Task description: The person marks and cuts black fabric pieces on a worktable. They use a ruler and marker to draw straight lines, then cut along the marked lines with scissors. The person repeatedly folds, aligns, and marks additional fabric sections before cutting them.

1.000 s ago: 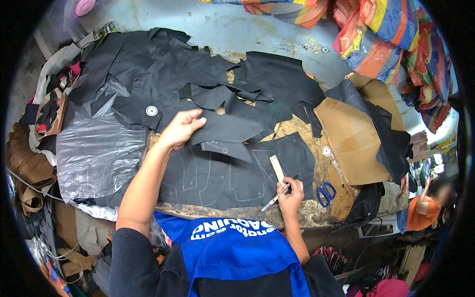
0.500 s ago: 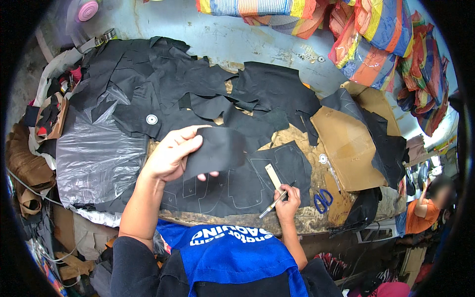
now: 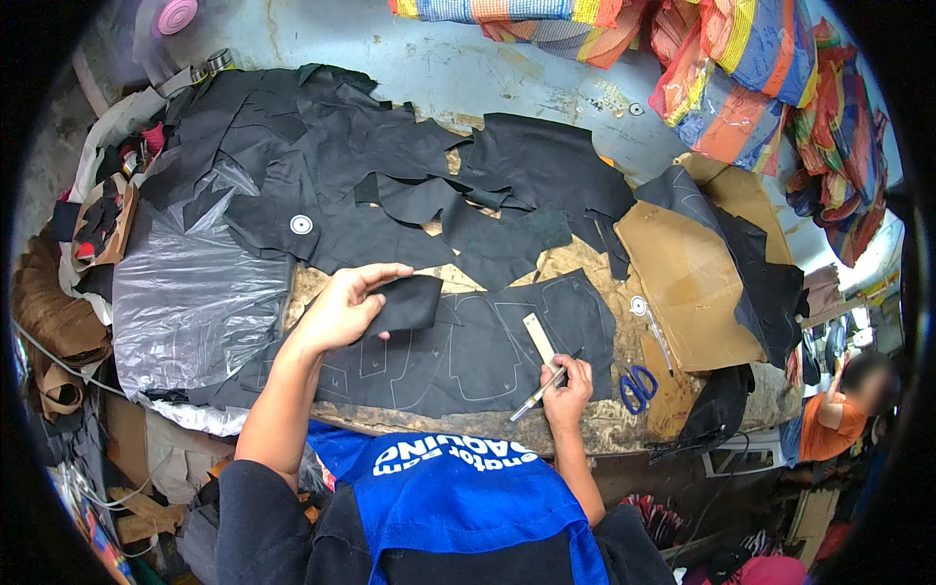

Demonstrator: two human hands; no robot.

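Note:
In my left hand is a small black leather piece, gripped at its left edge between thumb and fingers and raised over the table. My right hand is closed around a silver marking pen, which lies slantwise across the fingers. A short cream-coloured strip, ruler-like, shows just above that hand; whether it is held too, I cannot tell. Beneath both hands spreads a black leather sheet with pale outlines of pattern shapes drawn on it.
Blue-handled scissors and a clear pen lie right of the sheet, near brown cardboard. Black leather scraps heap along the back; plastic film covers the left. Someone in an orange top sits far right.
My left hand has lowered the leather piece toward the table and a little to the left, turning it to a flatter angle. My right hand has barely moved.

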